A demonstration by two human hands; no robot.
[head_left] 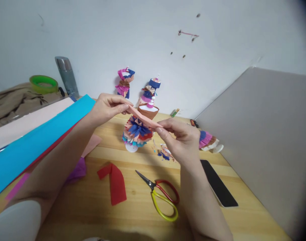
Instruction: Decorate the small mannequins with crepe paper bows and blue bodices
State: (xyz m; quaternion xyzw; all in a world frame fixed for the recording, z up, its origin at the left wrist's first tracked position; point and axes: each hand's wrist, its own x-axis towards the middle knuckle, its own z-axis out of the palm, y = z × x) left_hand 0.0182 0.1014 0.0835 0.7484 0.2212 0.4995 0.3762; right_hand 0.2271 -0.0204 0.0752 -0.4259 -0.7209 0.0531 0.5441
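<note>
Two bare hands hold one thin peach paper strip (pixel 144 119) up over the table (pixel 92 214). The left hand (pixel 108 106) has its grip on one end, pinched between thumb and fingers. The right hand (pixel 183 138) has its grip on the other end, and it pinches there too. So the strip lies right between the two grips, with its long way going from hand to hand. It slants down to the right in the view, and the right hand is lower and looks nearer to the person. Behind the middle of the strip stands a frilly paper figure (pixel 138 130) with a brown paper band (pixel 148 113) near its top. The strip crosses in front of part of that band in the view, but I cannot tell if they touch. Below the hands, the scissors (pixel 151 184) lie flat, with the tips away from the person and the red and yellow handles close by. A bent red paper piece (pixel 118 187) is to the left of them. A black phone (pixel 219 185) lies to the right, beside the right arm. Long blue paper (pixel 42 134) is by the left arm.
</note>
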